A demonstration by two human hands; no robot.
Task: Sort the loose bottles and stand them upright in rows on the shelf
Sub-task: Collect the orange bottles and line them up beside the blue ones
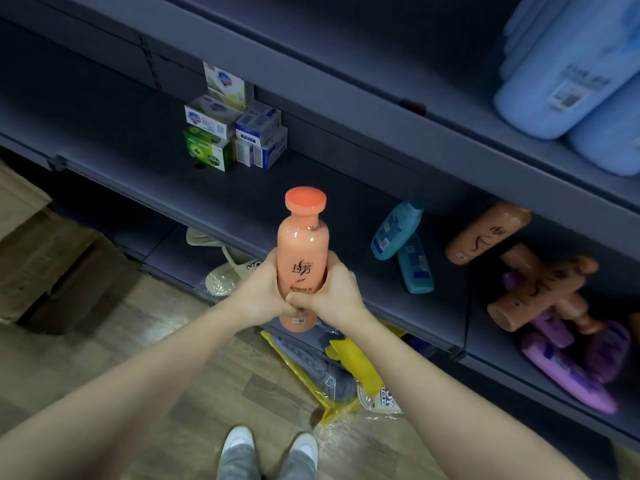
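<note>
I grip the orange bottle upright in my left hand and right hand, above the shelf.

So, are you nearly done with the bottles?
Not nearly. No row stands on the shelf yet. The left hand and right hand hold one orange bottle upright, not yet set down. Left to do: two teal bottles, the brown bottles and the purple bottles, all lying down.

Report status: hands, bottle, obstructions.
Left hand and right hand grip upright orange plastic bottle. Two teal plastic bottles lie loose on dark grey shelf. Stacked soap boxes behind.
</note>
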